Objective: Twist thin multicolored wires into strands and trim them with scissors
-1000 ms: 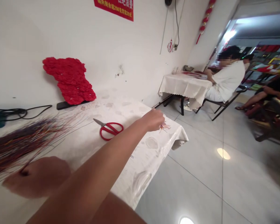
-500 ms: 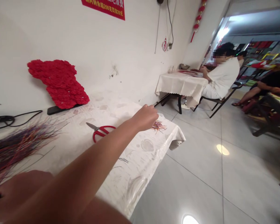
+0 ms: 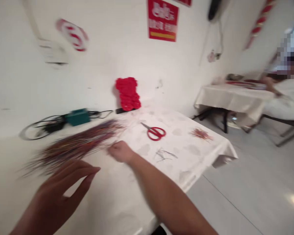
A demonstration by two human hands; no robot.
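My left hand (image 3: 66, 184) is at the lower left, thumb and fingertips pressed together in a pinch. Whatever lies between them, if anything, is too small to make out. My right hand (image 3: 120, 151) is curled closed beside the near right end of a long bundle of thin dark, multicoloured strands (image 3: 75, 143); motion blur hides what its fingers hold. To its right lie red-handled scissors (image 3: 156, 133), apart from both hands, blades pointing up and left. A few loose dark strands (image 3: 165, 155) lie below the scissors. A small pile of short coloured strands (image 3: 202, 133) sits near the table's right corner.
A red flower-covered piece (image 3: 128, 94) leans on the wall on a black base. A green box (image 3: 77, 117) with black cables stands at the back left. The cloth-covered table (image 3: 142, 195) ends at the right. A person sits at another table (image 3: 235, 96).
My right hand has moved left from the small strand pile to the long bundle. My left hand has come further into view, pinching. The view has swung left.
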